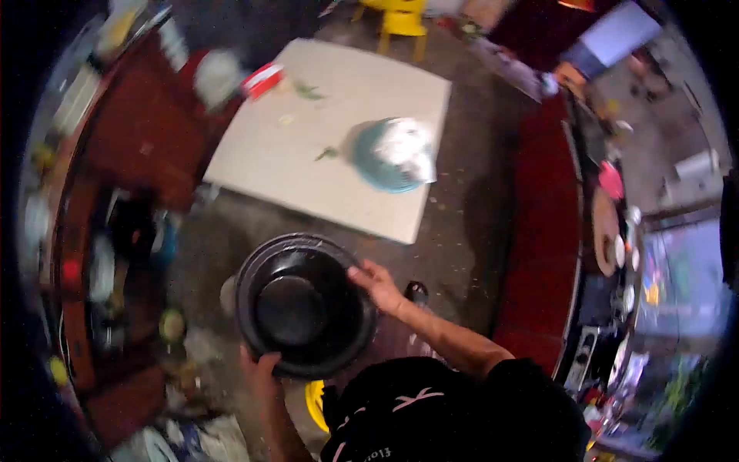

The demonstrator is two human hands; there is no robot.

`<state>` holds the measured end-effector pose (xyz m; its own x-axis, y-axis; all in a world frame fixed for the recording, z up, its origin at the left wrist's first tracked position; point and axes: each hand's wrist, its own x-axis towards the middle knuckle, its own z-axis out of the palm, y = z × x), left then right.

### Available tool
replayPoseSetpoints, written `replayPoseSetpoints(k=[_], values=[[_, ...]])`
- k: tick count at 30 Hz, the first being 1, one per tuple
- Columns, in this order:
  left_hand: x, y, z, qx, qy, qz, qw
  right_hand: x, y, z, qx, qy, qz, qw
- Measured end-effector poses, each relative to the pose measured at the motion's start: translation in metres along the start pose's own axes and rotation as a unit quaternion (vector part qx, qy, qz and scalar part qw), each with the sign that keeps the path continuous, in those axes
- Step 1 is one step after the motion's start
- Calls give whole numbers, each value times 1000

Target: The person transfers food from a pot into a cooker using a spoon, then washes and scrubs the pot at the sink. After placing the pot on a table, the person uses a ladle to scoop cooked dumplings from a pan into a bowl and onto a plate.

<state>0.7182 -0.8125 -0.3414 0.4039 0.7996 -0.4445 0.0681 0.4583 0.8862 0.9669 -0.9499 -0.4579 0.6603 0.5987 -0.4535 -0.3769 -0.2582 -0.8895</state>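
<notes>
Overlooking a dark floor [466, 196] and red cabinets [539, 231], I am facing a pale, flat, four-sided table [362, 85]. In front of it I am holding a round, glossy black basin [292, 309]; on the table a teal basin [369, 160] is carrying crumpled white material [406, 143]. My left hand [260, 371] and right hand [379, 288] are pinching the black basin's rim.

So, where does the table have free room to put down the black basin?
The table is mostly bare between the red box, near edge and nearer green sprig. Another free patch lies between the far edge and teal bowl. Crowded: the right edge, where the bowl stands with something white.
</notes>
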Motion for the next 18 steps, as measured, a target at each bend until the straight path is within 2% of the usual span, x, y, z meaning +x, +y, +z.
replayPoseSetpoints(k=[1, 4, 5, 6, 7, 9, 11, 13, 16, 18], values=[[-1, -8, 5, 10, -47, 27, 998, -3, 13, -21, 19, 35, -14, 999], [-26, 27, 94, 49, -103, 5, 993, -52, -68, -96, 152, 14, -14, 988], [-43, 33, 129, 62, -110, -18, 992, -60, -74, -125, 146, 36, -13, 989], [-51, 19, 162, 35, -89, 24, 995, -70, -80, -158, 138, 61, -13, 988], [-68, 30, 213, -2, -129, 28, 991, -76, -86, -192, 129, 88, -15, 988], [-90, 27, 282, 22, -162, 14, 986, -88, -94, -259, 142, 142, -52, 978], [-87, 2, 319, 36, -195, -3, 980, -115, -119, -304, 170, 184, -67, 966], [-95, -20, 375, 40, -257, 33, 965, -127, -118, -359, 178, 240, -81, 951], [-111, -25, 446, 102, -318, 15, 943, -143, -129, -431, 170, 293, -80, 937], [-119, -25, 487, 122, -342, 7, 932, -131, -102, -478, 128, 308, -80, 939]])
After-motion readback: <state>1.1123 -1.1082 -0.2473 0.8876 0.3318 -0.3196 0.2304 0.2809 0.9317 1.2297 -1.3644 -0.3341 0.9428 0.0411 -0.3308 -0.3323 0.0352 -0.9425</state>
